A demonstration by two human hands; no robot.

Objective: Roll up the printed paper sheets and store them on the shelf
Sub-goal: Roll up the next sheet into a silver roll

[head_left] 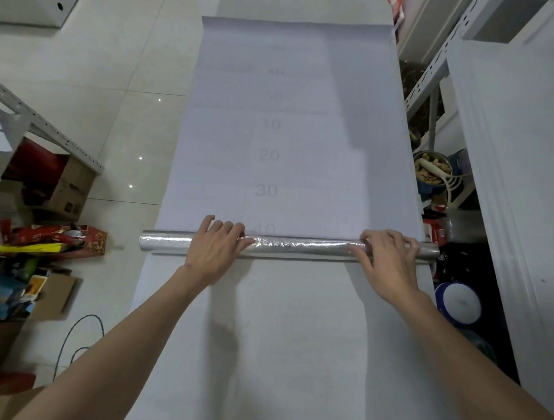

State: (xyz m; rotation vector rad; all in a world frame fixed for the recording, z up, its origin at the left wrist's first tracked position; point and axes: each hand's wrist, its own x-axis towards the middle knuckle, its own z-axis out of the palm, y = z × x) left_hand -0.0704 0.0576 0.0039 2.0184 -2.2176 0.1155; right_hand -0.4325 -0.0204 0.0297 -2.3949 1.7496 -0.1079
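A long white paper sheet (291, 131) lies flat on the floor, with faint numbers printed down its middle. Across it, near me, lies a silvery rolled tube (299, 245) that spans the sheet's width. My left hand (216, 248) rests on the tube left of centre, fingers curled over its top. My right hand (388, 261) lies on the tube near its right end, fingers curled over it and thumb against its near side. More white sheet (289, 351) stretches below the tube between my forearms.
Metal shelving (431, 67) stands at the right with a bowl of food (432, 171) and a blue-rimmed lid (457, 302) on the floor beside it. Cardboard boxes (66, 190) and colourful packets (48, 239) crowd the left floor. A cable (76, 338) loops at lower left.
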